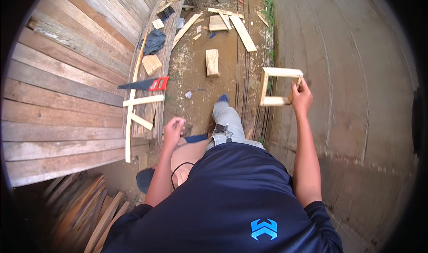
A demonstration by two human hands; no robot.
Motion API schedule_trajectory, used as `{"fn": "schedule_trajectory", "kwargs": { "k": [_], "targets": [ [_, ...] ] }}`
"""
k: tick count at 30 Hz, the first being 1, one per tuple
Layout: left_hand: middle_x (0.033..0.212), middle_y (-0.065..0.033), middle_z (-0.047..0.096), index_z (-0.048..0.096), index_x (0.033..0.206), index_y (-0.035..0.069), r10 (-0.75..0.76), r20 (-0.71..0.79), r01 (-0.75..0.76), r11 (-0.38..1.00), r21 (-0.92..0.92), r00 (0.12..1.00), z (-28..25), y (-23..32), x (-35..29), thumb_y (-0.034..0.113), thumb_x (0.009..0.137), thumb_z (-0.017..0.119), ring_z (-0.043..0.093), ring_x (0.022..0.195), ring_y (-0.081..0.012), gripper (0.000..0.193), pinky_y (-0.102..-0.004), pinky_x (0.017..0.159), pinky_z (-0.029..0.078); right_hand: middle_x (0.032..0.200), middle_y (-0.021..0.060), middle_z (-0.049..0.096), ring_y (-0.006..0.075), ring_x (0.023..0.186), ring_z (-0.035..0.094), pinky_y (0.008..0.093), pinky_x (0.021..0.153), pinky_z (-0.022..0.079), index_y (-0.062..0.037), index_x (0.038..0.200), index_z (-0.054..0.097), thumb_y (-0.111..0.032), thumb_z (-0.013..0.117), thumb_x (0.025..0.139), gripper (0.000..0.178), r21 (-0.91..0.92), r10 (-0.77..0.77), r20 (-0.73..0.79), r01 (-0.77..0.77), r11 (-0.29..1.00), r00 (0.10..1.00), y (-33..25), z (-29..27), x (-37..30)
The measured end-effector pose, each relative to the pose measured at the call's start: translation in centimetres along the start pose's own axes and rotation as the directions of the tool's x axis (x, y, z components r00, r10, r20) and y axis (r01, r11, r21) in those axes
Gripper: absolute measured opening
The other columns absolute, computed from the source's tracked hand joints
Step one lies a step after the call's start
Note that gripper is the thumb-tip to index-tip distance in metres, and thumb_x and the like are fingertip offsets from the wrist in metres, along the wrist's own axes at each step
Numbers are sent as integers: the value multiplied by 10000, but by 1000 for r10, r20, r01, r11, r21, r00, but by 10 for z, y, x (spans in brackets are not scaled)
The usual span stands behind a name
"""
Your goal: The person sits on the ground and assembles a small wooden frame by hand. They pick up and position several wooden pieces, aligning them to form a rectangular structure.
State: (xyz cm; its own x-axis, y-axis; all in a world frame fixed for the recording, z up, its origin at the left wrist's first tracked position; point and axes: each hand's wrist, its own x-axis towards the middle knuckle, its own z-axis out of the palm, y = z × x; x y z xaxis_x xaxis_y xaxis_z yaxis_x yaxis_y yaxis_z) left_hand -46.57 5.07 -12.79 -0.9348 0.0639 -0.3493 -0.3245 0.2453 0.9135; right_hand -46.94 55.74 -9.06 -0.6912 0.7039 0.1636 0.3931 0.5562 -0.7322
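My right hand (pixel 302 97), raised at the right, grips a small rectangular frame of pale wood (pixel 276 101) by its right side. The frame hangs in the air with its middle open. Lower at the left, my left hand (pixel 173 130) is loosely curled, with a gap between thumb and fingers and nothing visible in it. It is near the front end of a long weathered bench (pixel 158 114). On that bench lie a handsaw (pixel 145 84) with a red handle, crossed pale wood strips (pixel 143 101) and a cut wood block (pixel 151 64).
Ahead on the dirt stands a wood block (pixel 212 63); beyond it lie loose boards (pixel 243 33) and shavings. A plank wall (pixel 67 92) rises left, a grey wall (pixel 339 74) right. Stacked timber (pixel 80 213) is at lower left. A peach-coloured shape (pixel 187 157) sits beside my leg.
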Motion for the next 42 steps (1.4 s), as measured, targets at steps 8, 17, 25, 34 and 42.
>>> {"fn": "schedule_trajectory", "kwargs": {
  "k": [8,17,25,34,42],
  "targets": [
    [904,3,664,681,1040,47,-338,-79,337,941,-32,938,-72,-77,124,232,991,647,604,742,-73,194,-216,581,474,953,96,765,294,914,732,450,837,545,-237,1253,687,-271,698,864,391,-560,399,-118,-393,729,909,65,156,76],
    [836,10,663,695,1043,50,-361,-103,347,929,-131,927,-79,-34,241,203,961,690,608,723,-66,173,-220,600,470,953,110,751,349,894,718,476,802,554,-293,1277,634,-287,621,884,393,-704,257,-39,-209,678,966,-4,182,208],
    [882,-33,724,725,1048,10,-307,-121,271,930,-248,944,-37,46,381,169,921,745,644,703,-77,205,-215,614,483,972,109,748,357,922,715,484,814,555,-275,1254,628,-284,623,871,383,-698,246,-54,-213,684,968,-43,222,313],
    [868,-63,752,742,1056,-17,-273,-274,253,962,-107,922,-9,125,513,147,901,753,663,719,-101,226,-259,679,536,1021,93,749,354,970,714,500,835,560,-293,1247,644,-323,678,860,389,-715,315,159,-111,690,936,-19,383,480],
    [925,-70,752,723,1099,-20,-336,-438,351,935,-50,834,27,222,539,106,926,712,676,779,-102,214,-258,717,538,942,80,759,335,887,729,492,783,567,-265,1139,693,-273,707,816,324,-593,166,515,210,777,841,-126,495,621]
  ]
}}
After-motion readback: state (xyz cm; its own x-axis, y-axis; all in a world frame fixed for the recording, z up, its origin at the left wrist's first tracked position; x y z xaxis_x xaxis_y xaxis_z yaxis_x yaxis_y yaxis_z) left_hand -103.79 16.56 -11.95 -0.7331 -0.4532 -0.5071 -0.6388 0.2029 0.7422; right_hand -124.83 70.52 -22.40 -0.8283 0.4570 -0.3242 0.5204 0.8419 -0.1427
